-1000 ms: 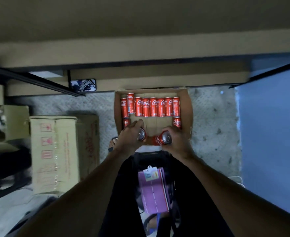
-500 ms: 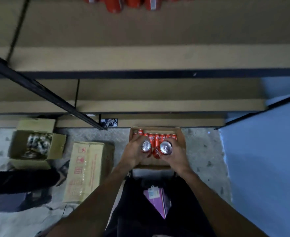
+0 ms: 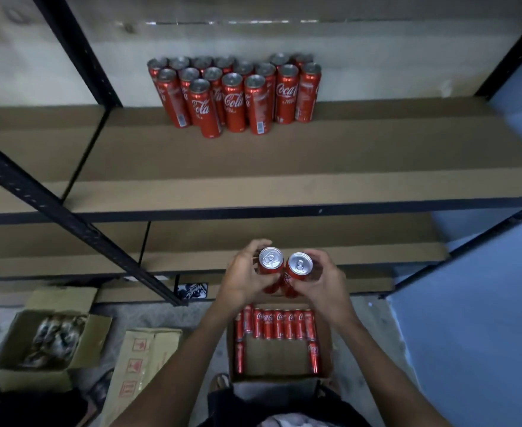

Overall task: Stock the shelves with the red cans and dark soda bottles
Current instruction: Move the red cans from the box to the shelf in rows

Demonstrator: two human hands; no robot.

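Standing over the box [image 3: 279,355], the person curls the left hand [image 3: 242,277] round one can [image 3: 271,263] and the right hand [image 3: 322,283] round another can [image 3: 298,268], upright, touching; more cans [image 3: 235,100] stand on the far shelf [image 3: 376,143].

"Coca-Cola" script on red shelf cans [image 3: 234,97].

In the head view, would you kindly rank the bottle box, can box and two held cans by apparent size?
1. Bottle box, flaps open.
2. Can box, nearly alike and partly hidden, so unsure.
3. Left can and right can, alike.
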